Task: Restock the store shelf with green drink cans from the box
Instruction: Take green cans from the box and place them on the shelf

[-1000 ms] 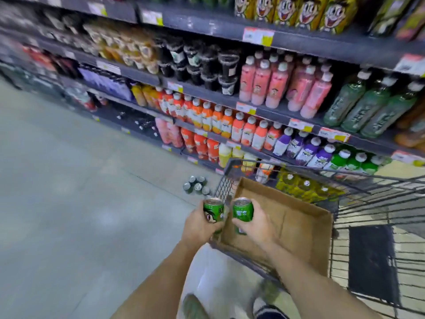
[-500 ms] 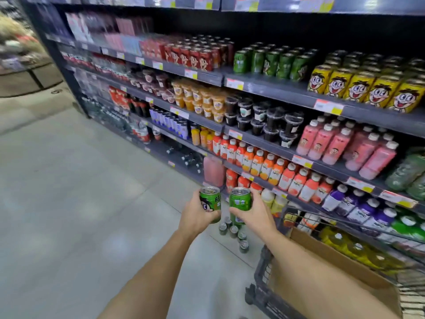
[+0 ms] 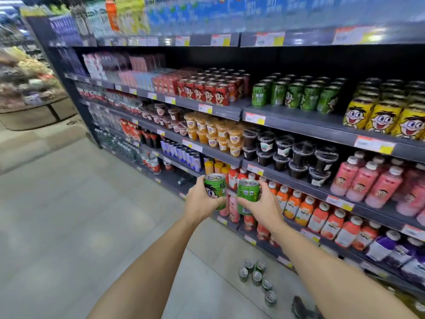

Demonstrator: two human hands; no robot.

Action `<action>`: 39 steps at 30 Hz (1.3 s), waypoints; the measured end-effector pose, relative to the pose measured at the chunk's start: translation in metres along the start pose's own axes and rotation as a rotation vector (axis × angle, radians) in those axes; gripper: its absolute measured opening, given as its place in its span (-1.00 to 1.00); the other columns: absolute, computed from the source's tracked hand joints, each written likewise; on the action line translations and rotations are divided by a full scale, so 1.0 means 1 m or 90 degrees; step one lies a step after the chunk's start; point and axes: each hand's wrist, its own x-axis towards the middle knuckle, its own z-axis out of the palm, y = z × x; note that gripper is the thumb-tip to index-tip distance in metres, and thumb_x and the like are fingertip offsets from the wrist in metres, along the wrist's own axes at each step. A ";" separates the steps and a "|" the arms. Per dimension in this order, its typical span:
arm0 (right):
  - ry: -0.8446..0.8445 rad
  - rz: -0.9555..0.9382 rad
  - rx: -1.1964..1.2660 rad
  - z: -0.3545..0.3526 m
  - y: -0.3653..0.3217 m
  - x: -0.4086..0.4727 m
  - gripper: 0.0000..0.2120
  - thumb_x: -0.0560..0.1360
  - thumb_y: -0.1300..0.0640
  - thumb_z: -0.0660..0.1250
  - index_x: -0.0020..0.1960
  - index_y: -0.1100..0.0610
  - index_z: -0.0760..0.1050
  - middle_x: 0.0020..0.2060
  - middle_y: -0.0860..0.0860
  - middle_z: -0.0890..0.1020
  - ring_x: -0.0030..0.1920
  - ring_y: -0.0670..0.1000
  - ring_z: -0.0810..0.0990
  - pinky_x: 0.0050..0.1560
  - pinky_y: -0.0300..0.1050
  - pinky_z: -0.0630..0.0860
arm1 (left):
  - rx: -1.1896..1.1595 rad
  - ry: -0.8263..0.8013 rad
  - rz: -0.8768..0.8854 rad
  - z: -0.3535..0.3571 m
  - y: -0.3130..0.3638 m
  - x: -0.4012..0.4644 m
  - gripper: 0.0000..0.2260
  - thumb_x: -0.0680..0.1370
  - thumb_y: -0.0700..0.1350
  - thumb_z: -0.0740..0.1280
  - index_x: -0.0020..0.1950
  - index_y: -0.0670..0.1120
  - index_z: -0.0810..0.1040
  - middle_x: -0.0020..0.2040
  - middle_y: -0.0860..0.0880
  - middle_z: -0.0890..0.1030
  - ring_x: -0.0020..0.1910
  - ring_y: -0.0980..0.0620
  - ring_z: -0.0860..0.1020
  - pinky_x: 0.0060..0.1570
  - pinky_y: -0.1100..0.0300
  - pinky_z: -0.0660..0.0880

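My left hand (image 3: 199, 201) grips one green can (image 3: 215, 188), my right hand (image 3: 261, 207) another (image 3: 248, 194), mid-frame. Green-can row (image 3: 296, 95) sits upper right; loose floor cans (image 3: 256, 276) risk tripping me.

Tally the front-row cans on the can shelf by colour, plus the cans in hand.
Red cans: 4
Green shelf cans: 5
Yellow cans: 3
Held cans, left and right: 2
Total: 14

both hands (image 3: 232, 203) have lifted green cans (image 3: 231, 191) from box toward shelf.
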 end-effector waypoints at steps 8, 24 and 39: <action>0.029 -0.015 -0.048 0.008 -0.031 0.098 -0.24 0.23 -0.26 0.51 0.35 -0.10 0.33 0.11 -0.07 0.62 0.12 0.01 0.59 0.06 0.02 0.55 | 0.012 -0.024 0.049 -0.002 0.013 0.108 -0.40 0.29 0.03 0.56 0.24 0.05 0.38 -0.09 0.15 0.55 -0.06 0.12 0.54 -0.11 0.24 0.43; 0.283 0.080 -0.050 -0.022 -0.074 0.241 -0.15 0.25 -0.36 0.45 0.42 -0.12 0.23 0.23 -0.03 0.54 0.21 0.02 0.53 0.16 0.06 0.54 | 0.007 -0.179 0.280 0.046 0.066 0.309 -0.31 0.29 0.11 0.56 0.34 0.04 0.35 0.06 0.09 0.62 0.04 0.06 0.58 -0.04 0.14 0.52; 0.462 0.142 -0.089 -0.068 -0.106 0.296 -0.14 0.25 -0.32 0.49 0.43 -0.07 0.25 0.19 -0.04 0.56 0.19 0.00 0.55 0.15 0.05 0.55 | -0.071 -0.290 0.379 0.077 0.141 0.396 -0.18 0.33 0.11 0.54 0.49 0.01 0.24 0.22 -0.01 0.57 0.23 -0.03 0.50 0.06 0.18 0.43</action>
